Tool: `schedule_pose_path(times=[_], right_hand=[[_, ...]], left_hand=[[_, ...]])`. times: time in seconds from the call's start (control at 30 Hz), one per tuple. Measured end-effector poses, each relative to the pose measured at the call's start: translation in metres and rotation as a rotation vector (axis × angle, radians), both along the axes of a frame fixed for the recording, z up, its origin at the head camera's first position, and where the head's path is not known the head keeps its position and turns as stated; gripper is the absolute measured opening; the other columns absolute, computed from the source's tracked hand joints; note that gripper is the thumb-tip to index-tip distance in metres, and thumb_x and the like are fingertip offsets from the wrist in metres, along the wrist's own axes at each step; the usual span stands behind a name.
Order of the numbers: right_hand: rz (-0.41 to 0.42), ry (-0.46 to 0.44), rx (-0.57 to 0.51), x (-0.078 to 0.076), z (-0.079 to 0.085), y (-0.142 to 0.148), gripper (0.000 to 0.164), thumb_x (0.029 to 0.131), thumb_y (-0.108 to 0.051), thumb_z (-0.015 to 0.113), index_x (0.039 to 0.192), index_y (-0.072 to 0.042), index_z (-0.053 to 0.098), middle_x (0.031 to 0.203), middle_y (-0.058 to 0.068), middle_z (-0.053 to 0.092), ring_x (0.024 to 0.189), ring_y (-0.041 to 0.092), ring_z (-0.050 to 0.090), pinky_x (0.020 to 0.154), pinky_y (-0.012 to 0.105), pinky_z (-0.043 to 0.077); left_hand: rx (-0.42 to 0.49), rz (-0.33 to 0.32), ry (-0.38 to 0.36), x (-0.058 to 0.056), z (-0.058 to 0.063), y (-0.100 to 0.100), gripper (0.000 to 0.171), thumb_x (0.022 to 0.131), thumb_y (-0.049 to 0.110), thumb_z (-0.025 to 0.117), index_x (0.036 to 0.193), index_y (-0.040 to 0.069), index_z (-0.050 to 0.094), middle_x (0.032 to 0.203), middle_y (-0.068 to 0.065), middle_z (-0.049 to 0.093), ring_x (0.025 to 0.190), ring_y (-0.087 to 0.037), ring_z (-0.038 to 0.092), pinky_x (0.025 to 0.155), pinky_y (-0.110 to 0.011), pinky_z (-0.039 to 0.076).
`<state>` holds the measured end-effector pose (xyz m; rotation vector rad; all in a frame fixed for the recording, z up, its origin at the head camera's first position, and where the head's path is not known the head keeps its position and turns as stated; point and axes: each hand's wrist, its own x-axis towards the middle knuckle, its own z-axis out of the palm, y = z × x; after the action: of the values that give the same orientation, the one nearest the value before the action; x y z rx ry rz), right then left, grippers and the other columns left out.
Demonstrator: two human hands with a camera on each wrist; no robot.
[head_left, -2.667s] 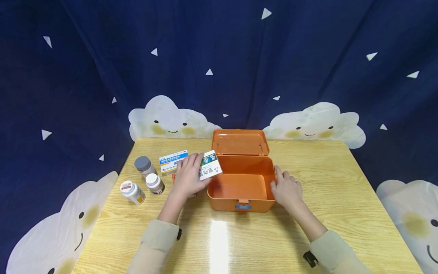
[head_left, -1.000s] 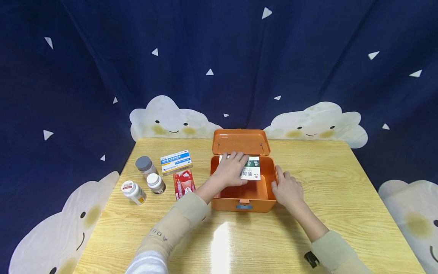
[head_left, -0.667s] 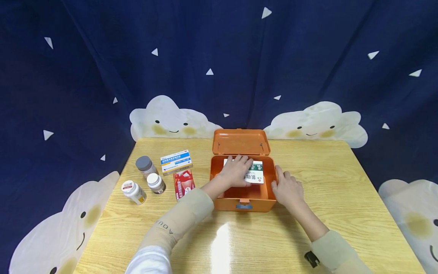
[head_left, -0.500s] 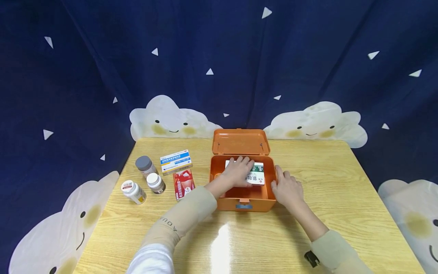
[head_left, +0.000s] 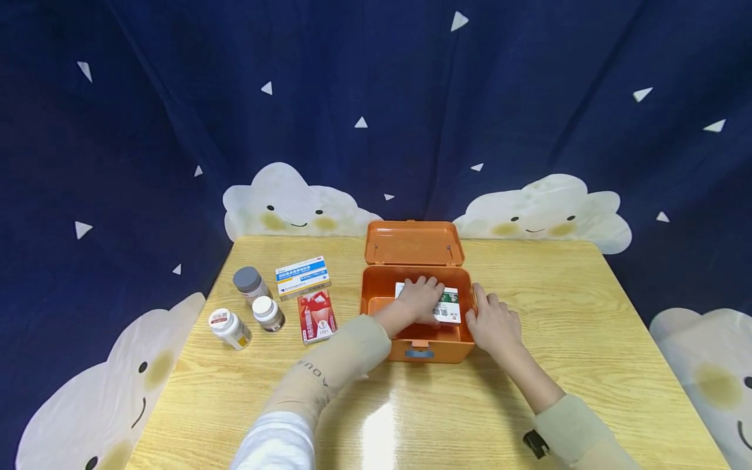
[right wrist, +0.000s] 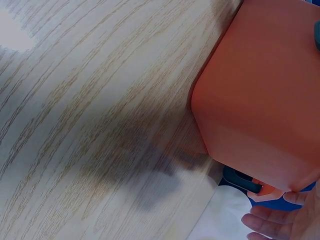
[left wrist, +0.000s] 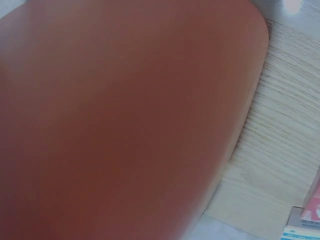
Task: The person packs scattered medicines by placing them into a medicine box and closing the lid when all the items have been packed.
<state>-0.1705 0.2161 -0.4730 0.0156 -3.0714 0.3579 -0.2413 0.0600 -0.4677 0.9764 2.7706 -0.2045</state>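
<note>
An orange plastic case (head_left: pixel 388 352) stands on the table with its lid (head_left: pixel 414 243) raised at the back. Inside it, my left hand (head_left: pixel 420 300) holds a white and green medicine box (head_left: pixel 450 312) low in the case, the fingers lying across its top and hiding its left part. My right hand (head_left: pixel 495 322) grips the case's right rim; the right wrist view has its fingers (right wrist: pixel 270 220) beside the orange wall (right wrist: pixel 260 95). A dark reddish, blurred surface fills most of the left wrist view, and the left fingers do not show there.
Left of the case lie a red medicine box (head_left: pixel 317 316) and a blue and white medicine box (head_left: pixel 302 277). Farther left stand a grey-capped bottle (head_left: pixel 249 284), a small white-capped bottle (head_left: pixel 267 314) and a white bottle (head_left: pixel 230 329). A dark curtain (head_left: pixel 411 117) hangs behind the table.
My left hand has carried the white and green medicine box from over the red box rightward into the case, then lower and toward its front right. My right hand stays on the rim.
</note>
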Motion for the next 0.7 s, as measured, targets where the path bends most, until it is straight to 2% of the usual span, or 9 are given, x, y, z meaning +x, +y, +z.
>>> schedule_pose_path(times=[0.27, 0.7], right_hand=[[-0.003, 0.015, -0.002, 0.001, -0.001, 0.0, 0.051, 0.088, -0.024, 0.044, 0.134, -0.007, 0.032, 0.106, 0.026, 0.052, 0.084, 0.044, 0.054, 0.068, 0.057, 0.042], [-0.014, -0.024, -0.004, 0.0, 0.0, 0.0, 0.052, 0.093, -0.031, 0.039, 0.138, -0.007, 0.03, 0.115, 0.027, 0.049, 0.091, 0.044, 0.053, 0.071, 0.057, 0.042]], left_hand=[[-0.031, 0.029, -0.028, -0.005, -0.011, 0.007, 0.076, 0.071, 0.055, 0.069, 0.131, 0.016, 0.042, 0.126, -0.002, 0.045, 0.115, -0.022, 0.043, 0.091, -0.047, 0.04], [-0.116, 0.062, -0.061, -0.004, -0.021, 0.018, 0.08, 0.07, 0.058, 0.068, 0.134, 0.02, 0.04, 0.128, 0.002, 0.044, 0.116, -0.019, 0.043, 0.092, -0.046, 0.038]])
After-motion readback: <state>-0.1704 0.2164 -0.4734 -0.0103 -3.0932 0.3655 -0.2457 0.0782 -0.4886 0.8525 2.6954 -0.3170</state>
